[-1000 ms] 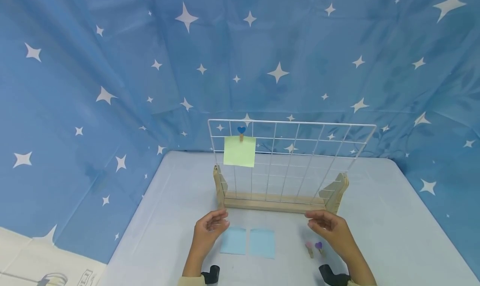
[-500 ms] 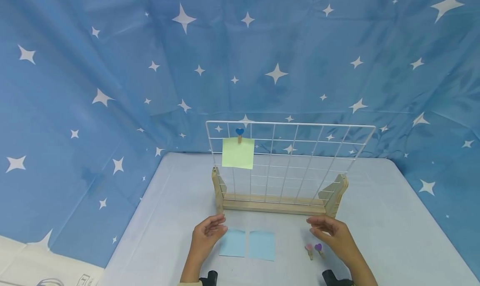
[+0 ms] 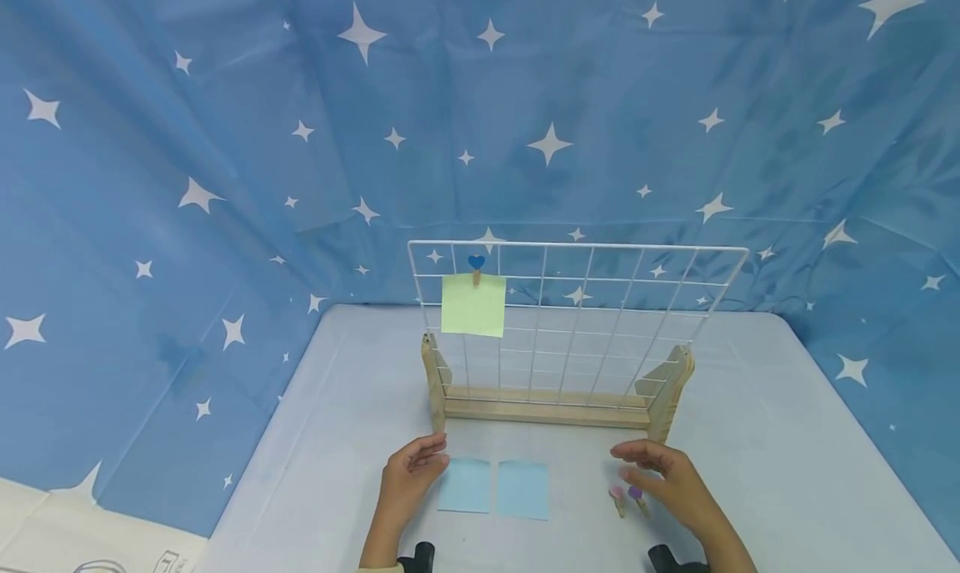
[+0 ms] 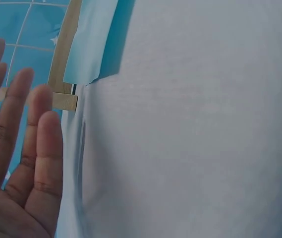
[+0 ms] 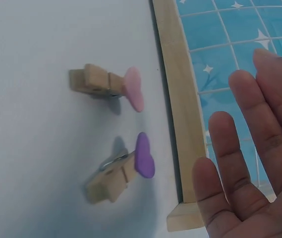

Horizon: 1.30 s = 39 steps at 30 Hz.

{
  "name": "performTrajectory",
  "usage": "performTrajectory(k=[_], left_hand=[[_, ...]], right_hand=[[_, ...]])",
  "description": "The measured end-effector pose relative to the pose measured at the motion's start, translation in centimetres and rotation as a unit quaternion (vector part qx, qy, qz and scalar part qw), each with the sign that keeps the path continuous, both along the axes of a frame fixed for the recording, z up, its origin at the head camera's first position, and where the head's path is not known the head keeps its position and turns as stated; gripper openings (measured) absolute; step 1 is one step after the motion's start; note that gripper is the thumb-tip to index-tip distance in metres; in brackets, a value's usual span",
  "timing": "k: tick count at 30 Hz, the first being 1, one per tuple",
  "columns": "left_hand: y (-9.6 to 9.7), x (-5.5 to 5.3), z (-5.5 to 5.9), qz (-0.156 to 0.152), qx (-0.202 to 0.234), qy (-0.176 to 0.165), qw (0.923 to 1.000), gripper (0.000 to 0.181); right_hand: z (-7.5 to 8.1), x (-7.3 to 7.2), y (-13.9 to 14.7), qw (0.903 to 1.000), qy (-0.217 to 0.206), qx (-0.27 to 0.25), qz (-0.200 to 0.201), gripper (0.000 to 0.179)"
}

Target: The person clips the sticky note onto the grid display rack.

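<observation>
My left hand (image 3: 408, 477), fingers relaxed and holding nothing, hovers left of two light-blue sticky notes lying side by side, the left note (image 3: 464, 488) and the right note (image 3: 522, 490). A blue sheet with a lifted edge (image 4: 93, 42) shows beyond the fingers in the left wrist view. My right hand (image 3: 671, 481) is also empty, its fingers loosely bent, above and beside two small wooden clothespins. One carries a pink heart (image 5: 133, 89), the other a purple heart (image 5: 143, 156). Both lie on the white tabletop.
Behind the hands stands a white wire grid (image 3: 577, 244) on a wooden base (image 3: 547, 413). A yellow-green sticky note (image 3: 472, 308) hangs at its upper left from a blue-heart clothespin (image 3: 476, 263). A blue star-patterned cloth (image 3: 555, 81) hangs behind the white table (image 3: 757, 439).
Both hands have drawn slightly back toward the person, away from the rack's base. The right hand has come nearer the clothespins and now overlaps the purple heart. The notes and clothespins stay put.
</observation>
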State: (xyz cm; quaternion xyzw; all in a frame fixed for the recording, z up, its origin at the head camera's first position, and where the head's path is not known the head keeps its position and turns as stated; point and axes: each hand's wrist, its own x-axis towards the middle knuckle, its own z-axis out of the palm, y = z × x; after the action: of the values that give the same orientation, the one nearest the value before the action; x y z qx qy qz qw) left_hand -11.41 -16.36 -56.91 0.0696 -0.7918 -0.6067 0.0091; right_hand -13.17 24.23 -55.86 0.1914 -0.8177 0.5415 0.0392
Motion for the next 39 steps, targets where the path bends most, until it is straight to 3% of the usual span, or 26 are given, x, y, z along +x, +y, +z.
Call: performTrajectory(k=[10, 20, 31, 39], left_hand=[[-0.2, 0.1, 0.0, 0.004, -0.028, -0.017, 0.9994, 0.043], [-0.2, 0.0, 0.0, -0.008, -0.054, -0.035, 0.9979, 0.043], [-0.2, -0.5, 0.2, -0.026, -0.076, -0.034, 0.9962, 0.041], [-0.1, -0.8, 0.2, -0.033, -0.121, -0.044, 0.9911, 0.034]], right_hand=[[-0.7, 0.3, 0.6, 0.9993, -0.014, 0.025, 0.025, 0.022], [-0.8, 0.4, 1.2, 0.9926, -0.075, 0.084, 0.045, 0.021], [-1.8, 0.2, 1.5, 0.9920, -0.057, 0.076, 0.083, 0.019], [-1.6, 0.5, 1.0, 0.9881, -0.070, 0.120, 0.066, 0.024]])
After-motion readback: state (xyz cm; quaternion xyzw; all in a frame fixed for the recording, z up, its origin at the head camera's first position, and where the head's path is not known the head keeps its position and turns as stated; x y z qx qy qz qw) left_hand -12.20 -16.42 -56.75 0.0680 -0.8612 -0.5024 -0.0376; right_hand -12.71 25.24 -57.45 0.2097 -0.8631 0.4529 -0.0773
